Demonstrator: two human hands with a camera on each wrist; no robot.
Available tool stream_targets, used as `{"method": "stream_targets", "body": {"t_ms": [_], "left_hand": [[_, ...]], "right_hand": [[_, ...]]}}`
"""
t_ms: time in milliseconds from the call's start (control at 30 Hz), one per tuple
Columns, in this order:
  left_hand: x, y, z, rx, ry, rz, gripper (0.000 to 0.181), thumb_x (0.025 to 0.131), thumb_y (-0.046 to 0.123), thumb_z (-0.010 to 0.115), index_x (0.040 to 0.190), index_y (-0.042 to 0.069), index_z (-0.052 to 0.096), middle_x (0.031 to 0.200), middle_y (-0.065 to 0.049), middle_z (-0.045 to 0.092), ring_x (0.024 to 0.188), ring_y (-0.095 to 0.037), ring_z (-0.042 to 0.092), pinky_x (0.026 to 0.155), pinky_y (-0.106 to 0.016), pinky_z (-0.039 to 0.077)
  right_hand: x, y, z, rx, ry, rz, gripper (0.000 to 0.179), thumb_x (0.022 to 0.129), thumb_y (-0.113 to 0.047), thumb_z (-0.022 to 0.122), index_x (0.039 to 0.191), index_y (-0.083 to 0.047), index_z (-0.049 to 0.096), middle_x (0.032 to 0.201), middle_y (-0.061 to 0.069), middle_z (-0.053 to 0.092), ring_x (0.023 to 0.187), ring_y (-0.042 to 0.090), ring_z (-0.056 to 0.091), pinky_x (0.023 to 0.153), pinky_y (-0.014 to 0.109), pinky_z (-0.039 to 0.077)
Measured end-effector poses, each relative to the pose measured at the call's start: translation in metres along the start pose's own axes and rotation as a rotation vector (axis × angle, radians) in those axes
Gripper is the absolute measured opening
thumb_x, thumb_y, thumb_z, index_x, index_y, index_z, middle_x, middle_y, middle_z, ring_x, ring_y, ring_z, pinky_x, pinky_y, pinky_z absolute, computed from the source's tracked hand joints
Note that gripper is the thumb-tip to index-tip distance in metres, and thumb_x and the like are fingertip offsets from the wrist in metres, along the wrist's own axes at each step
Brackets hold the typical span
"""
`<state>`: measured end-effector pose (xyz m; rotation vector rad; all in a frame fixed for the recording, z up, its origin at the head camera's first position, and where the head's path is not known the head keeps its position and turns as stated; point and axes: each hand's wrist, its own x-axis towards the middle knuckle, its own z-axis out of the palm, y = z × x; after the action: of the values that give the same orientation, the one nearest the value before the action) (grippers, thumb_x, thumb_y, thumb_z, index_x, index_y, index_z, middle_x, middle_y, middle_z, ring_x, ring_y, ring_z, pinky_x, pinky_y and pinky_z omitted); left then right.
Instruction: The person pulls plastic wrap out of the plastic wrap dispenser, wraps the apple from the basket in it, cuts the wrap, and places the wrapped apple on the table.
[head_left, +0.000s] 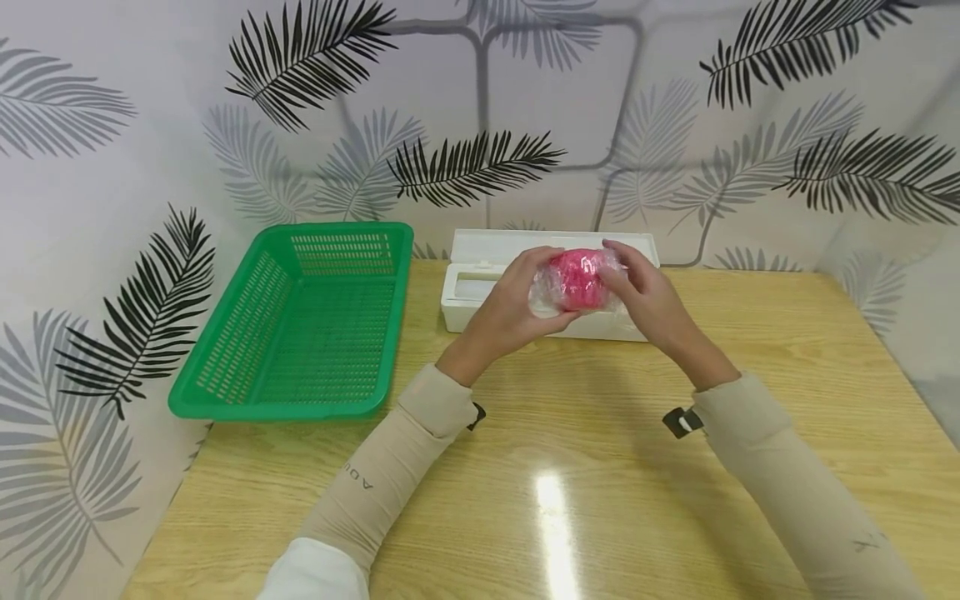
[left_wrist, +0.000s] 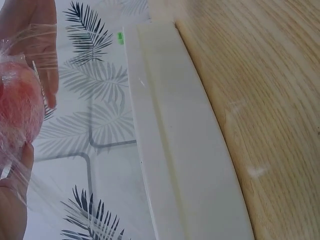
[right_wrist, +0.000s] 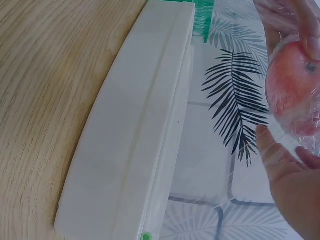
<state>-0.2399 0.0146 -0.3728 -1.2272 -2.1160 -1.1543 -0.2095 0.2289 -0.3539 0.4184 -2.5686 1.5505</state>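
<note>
A round red fruit, apple-like with a dark spot on its skin, is wrapped in wrinkled cling film and held up in front of a white cling film dispenser. My left hand grips its left side, thumb below and fingers above. On the other side my right hand holds it, with the thumb across the front and a finger along the top. Loose film stretches off the fruit in the left wrist view. The dispenser's lid is raised behind it.
To the left stands a green plastic basket with slotted walls. All of this is on a wood-grain table, pushed up against a leaf-patterned wall covering. Dark wrist straps show at both sleeves.
</note>
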Motion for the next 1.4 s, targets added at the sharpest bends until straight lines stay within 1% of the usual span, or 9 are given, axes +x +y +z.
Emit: {"method": "stream_targets", "body": {"t_ms": [100,200,433,567,800,867,1167,1300,1400], "left_hand": [[-0.001,0.001,-0.001,-0.018,0.003,-0.035,0.074,0.071,0.024,0.081,0.130,0.004,0.041,0.124,-0.009,0.048,0.115,-0.016,0.046,0.097,-0.021,0.038],[-0.001,0.001,-0.001,-0.029,0.005,-0.072,0.074,0.071,0.025,0.081,0.130,0.005,0.041,0.124,-0.008,0.050,0.114,-0.014,0.046,0.096,-0.021,0.039],[-0.004,0.000,0.000,-0.105,0.013,-0.168,0.073,0.072,0.028,0.079,0.130,0.009,0.039,0.121,-0.006,0.053,0.107,-0.011,0.051,0.089,-0.021,0.045],[-0.005,0.000,0.000,-0.152,0.010,-0.207,0.071,0.074,0.029,0.078,0.130,0.011,0.039,0.120,-0.006,0.053,0.103,-0.012,0.053,0.084,-0.021,0.048],[-0.004,0.001,0.000,-0.236,0.027,-0.286,0.065,0.077,0.030,0.076,0.130,0.017,0.042,0.123,-0.003,0.053,0.105,-0.013,0.054,0.082,-0.023,0.050],[-0.004,0.001,0.000,-0.248,0.028,-0.307,0.064,0.077,0.032,0.075,0.130,0.019,0.043,0.123,-0.001,0.054,0.105,-0.013,0.054,0.082,-0.023,0.050],[-0.003,0.003,-0.001,-0.265,0.010,-0.440,0.060,0.077,0.045,0.072,0.128,0.025,0.047,0.113,-0.001,0.060,0.094,-0.011,0.059,0.072,-0.025,0.053],[-0.002,0.003,0.000,-0.242,0.010,-0.473,0.057,0.078,0.047,0.070,0.125,0.024,0.049,0.111,0.000,0.061,0.092,-0.011,0.059,0.071,-0.025,0.053],[-0.001,0.004,-0.001,-0.227,0.003,-0.498,0.055,0.079,0.049,0.068,0.124,0.023,0.050,0.111,0.000,0.061,0.094,-0.011,0.059,0.073,-0.026,0.052]], "right_hand": [[-0.001,0.000,-0.002,0.115,-0.017,-0.081,0.054,0.095,-0.024,0.052,0.144,-0.014,0.030,0.142,0.007,0.037,0.124,0.027,0.042,0.095,0.034,0.044],[-0.005,-0.007,-0.004,0.176,-0.036,-0.161,0.055,0.093,-0.009,0.055,0.143,-0.011,0.031,0.143,0.005,0.034,0.127,0.028,0.037,0.094,0.024,0.043],[-0.019,-0.030,-0.005,0.142,-0.071,-0.265,0.044,0.091,0.004,0.053,0.133,0.005,0.040,0.144,0.015,0.033,0.127,0.022,0.036,0.093,0.019,0.042],[-0.022,-0.030,-0.005,0.114,-0.075,-0.274,0.053,0.088,0.005,0.056,0.138,0.002,0.037,0.145,0.014,0.031,0.127,0.021,0.035,0.096,0.023,0.041],[-0.028,-0.032,-0.002,0.026,-0.101,-0.257,0.073,0.078,0.004,0.068,0.142,-0.007,0.033,0.151,0.006,0.022,0.133,0.022,0.027,0.102,0.052,0.033],[-0.029,-0.031,-0.001,0.012,-0.097,-0.268,0.078,0.076,0.005,0.070,0.143,-0.008,0.031,0.151,0.005,0.021,0.134,0.021,0.025,0.101,0.056,0.032],[-0.026,-0.023,0.008,-0.058,-0.025,-0.398,0.084,0.069,0.011,0.075,0.139,0.000,0.028,0.149,0.013,0.023,0.134,0.020,0.025,0.098,0.059,0.032],[-0.024,-0.024,0.014,-0.085,-0.009,-0.443,0.085,0.068,0.011,0.076,0.138,0.005,0.027,0.146,0.018,0.025,0.133,0.027,0.027,0.106,0.050,0.028],[-0.023,-0.025,0.017,-0.106,0.005,-0.454,0.087,0.068,0.010,0.076,0.138,0.006,0.025,0.143,0.021,0.029,0.129,0.032,0.032,0.106,0.043,0.030]]}}
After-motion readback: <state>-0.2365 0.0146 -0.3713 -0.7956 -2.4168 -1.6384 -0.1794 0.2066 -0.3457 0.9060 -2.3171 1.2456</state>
